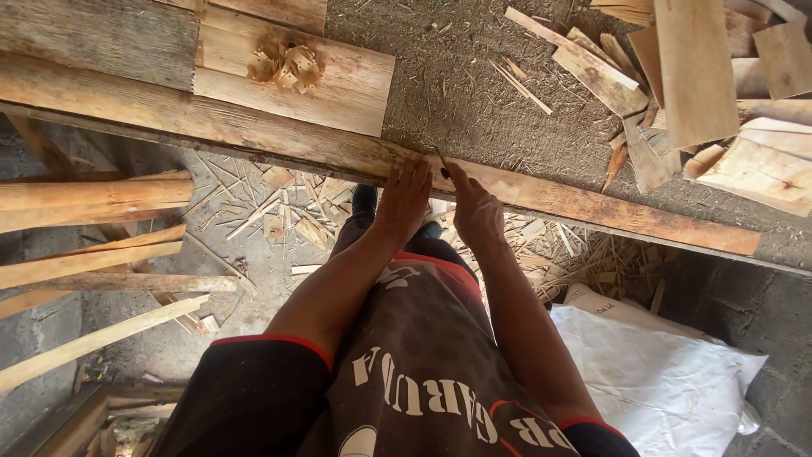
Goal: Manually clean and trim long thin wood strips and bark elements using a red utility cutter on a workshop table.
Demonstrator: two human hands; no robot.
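Note:
A long wooden plank runs along the front edge of a dusty workbench. My left hand lies flat with its fingers over the plank's near edge. Just to its right, my right hand is closed around a small dark pencil-like tool, whose tip touches the plank's top face. The two hands are almost touching. Both forearms reach up from the bottom of the view over a dark printed shirt.
A short board with small wood blocks lies at the back left. Offcut boards are piled at the bench's right end. Long sticks lean at left; shavings cover the floor. A white sack lies at lower right.

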